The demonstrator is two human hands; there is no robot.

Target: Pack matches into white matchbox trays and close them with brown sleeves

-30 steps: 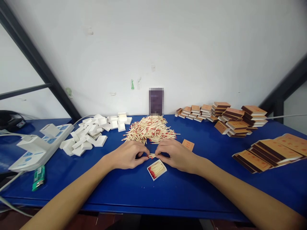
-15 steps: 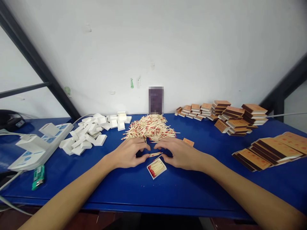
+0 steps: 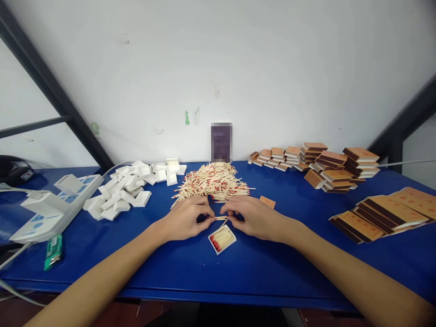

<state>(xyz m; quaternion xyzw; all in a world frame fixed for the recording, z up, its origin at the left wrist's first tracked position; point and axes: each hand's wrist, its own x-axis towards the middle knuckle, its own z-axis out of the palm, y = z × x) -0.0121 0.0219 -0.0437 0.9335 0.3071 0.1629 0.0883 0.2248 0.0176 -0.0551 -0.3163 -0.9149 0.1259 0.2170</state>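
Note:
A few matches point(image 3: 221, 218) lie between my two hands, pinched at their ends by the fingertips. My left hand point(image 3: 192, 217) grips their left end with thumb and index finger. At the other end, my right hand point(image 3: 250, 215) holds them with its fingers bent. Just below is a white tray point(image 3: 233, 246) with red-headed matches point(image 3: 222, 239) inside. Behind both hands rises a big heap of loose matches point(image 3: 214, 179). A small orange matchbox piece point(image 3: 268, 201) lies behind my right hand, partly hidden by it.
White empty trays point(image 3: 127, 186) are heaped on the left, near a power strip point(image 3: 51, 222) and a green packet point(image 3: 53, 251). Orange matchbox sleeves point(image 3: 335, 165) are stacked at right, with flat larger ones point(image 3: 384, 213) nearer. A dark pixelated object point(image 3: 221, 141) stands against the wall.
The matches between my fingers have become more level, and one now slants down toward the tray. My hands have shifted only slightly.

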